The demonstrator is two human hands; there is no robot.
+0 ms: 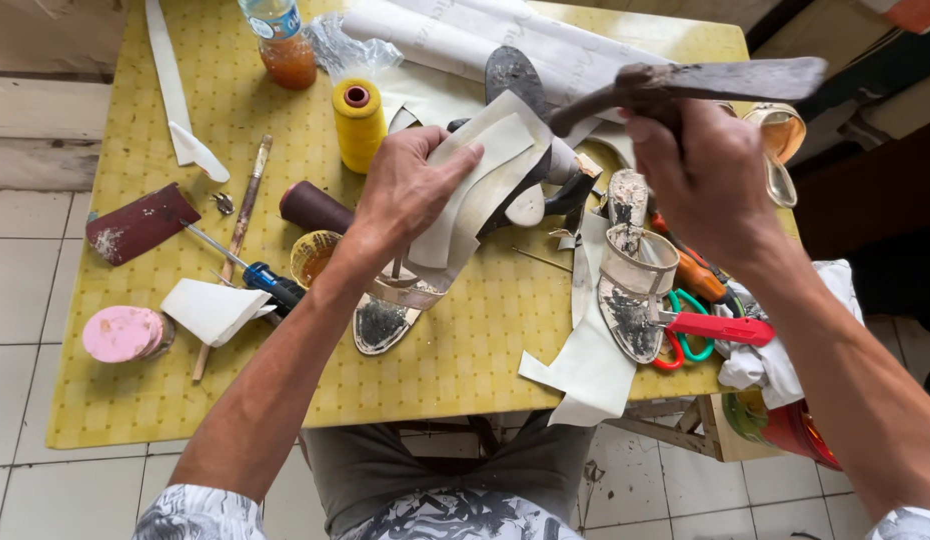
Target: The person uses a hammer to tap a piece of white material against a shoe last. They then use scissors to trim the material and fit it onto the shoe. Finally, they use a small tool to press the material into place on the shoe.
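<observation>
Far left on the yellow-covered counter (165, 400): a round pink disc (122, 333), a dark red flat block (142, 222), and a folded white scrap (213, 309) beside a blue-handled screwdriver (255, 273). A thin brush (247, 200) lies upright in the view, next to a maroon thread spool (315, 207) on its side. Behind these stand a plastic bottle holding orange liquid (282, 42) and a yellow thread cone (359, 123).

Centre: the left hand (410, 185) presses a cream sole piece (480, 185) against a dark iron stand (545, 170), fingers (455, 155) closed over its upper edge, thumb hidden beneath. The sole piece sits raised above the counter, near its middle. Just below the hand lies a sandal with a metallic strap (390, 305), sole up.

Right of centre: a second sandal with a clear strap (633, 290) rests on a pale offcut (590, 360); red-handled pliers (720, 327) and green scissors (690, 340) lie just beside it.

Upper right: the right hand (700, 175), fingers wrapped tight, grips a worn hammer (685, 82) held above the stand. Rolled white sheets (465, 35) lie behind.
</observation>
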